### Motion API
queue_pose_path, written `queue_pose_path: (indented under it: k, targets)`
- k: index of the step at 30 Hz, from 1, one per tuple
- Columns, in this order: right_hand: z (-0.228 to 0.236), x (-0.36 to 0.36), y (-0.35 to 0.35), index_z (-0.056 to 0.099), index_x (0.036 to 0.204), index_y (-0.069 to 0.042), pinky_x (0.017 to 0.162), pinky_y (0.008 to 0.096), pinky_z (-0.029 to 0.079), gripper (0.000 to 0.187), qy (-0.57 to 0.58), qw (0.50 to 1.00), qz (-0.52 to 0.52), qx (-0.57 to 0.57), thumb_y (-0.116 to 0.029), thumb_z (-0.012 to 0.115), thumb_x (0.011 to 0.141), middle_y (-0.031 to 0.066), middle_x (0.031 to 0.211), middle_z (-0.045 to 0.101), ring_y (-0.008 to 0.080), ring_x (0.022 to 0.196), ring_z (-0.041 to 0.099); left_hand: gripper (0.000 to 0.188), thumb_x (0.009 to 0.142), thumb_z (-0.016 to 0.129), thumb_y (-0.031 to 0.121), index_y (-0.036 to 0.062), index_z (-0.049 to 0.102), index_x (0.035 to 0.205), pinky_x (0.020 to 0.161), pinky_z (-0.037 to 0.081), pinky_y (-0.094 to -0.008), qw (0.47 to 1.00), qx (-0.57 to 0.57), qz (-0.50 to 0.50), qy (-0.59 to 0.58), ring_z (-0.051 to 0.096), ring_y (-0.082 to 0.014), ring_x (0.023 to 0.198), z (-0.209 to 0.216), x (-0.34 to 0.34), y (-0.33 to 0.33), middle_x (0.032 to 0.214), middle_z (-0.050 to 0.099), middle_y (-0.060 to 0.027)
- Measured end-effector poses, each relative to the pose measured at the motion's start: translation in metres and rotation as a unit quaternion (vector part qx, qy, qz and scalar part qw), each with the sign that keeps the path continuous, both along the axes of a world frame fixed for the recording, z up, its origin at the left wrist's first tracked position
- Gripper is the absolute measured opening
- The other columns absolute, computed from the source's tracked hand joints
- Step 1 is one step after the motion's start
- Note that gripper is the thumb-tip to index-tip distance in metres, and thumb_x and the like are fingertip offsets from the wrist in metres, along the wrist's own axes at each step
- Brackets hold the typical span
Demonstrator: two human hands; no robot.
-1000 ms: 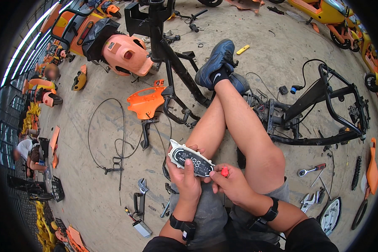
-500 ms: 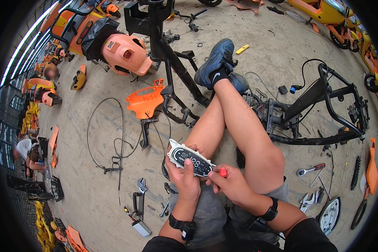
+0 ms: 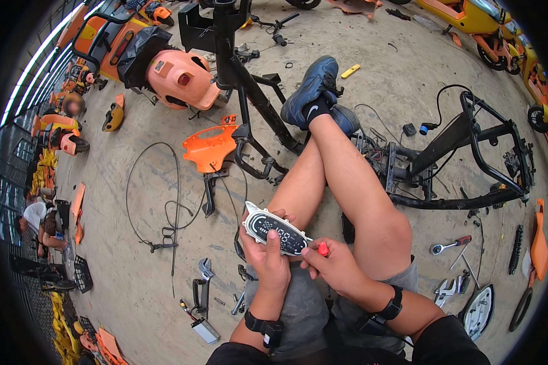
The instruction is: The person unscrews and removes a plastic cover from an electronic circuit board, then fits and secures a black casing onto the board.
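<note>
My left hand is closed round an oval instrument cluster with a white rim and a dark face showing pale digits. Its thumb presses on the face, while the other fingers go behind. At the cluster's lower right end, my right hand pinches a small tool with a red handle. Most of that tool is hidden by the fingers, so its tip cannot be made out. Both hands are above my lap, over the grey shorts.
A black scooter frame lies to the right, another frame stands ahead. An orange panel and a looped cable lie leftward. An adjustable wrench, a ratchet and a white-rimmed shell are on the floor. A person works far left.
My hands, the cluster and the red-handled tool stay almost where they were. At far left, the other person has shifted slightly.
</note>
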State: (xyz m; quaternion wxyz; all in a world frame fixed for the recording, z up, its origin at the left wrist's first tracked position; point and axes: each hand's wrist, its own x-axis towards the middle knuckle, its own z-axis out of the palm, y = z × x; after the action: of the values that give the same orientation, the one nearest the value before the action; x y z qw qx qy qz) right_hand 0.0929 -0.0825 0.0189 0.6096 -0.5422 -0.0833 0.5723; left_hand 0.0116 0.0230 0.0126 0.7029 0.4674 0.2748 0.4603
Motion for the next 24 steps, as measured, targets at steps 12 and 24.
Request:
queue_pose_path:
  k: [12,24]
  targets:
    - [-0.0022,-0.0004,0.0018,0.057,0.098,0.002,0.052,0.0219,0.045,0.016,-0.039,0.999,-0.009,-0.028,-0.013,0.062,0.095,0.007,0.075,0.063,0.0092,0.057,0.056,0.063,0.097,0.06,0.024,0.0005,0.023,0.143,0.086,0.055,-0.041,1.0,0.009,-0.003,0.005,0.064,-0.0336,0.104,-0.001,0.0013,-0.0001,0.118,0.058,-0.0235]
    - [-0.0006,-0.0007,0.0038,0.058,0.093,0.002,0.051,0.0225,0.045,0.017,-0.082,0.995,0.0,-0.054,-0.014,0.063,0.094,0.0047,0.071,0.061,0.0091,0.057,0.056,0.061,0.098,0.057,0.022,0.0086,0.021,0.146,0.084,0.056,-0.0422,0.999,0.015,-0.028,0.011,0.062,-0.0331,0.109,-0.0069,-0.0041,0.0012,0.123,0.055,-0.0221]
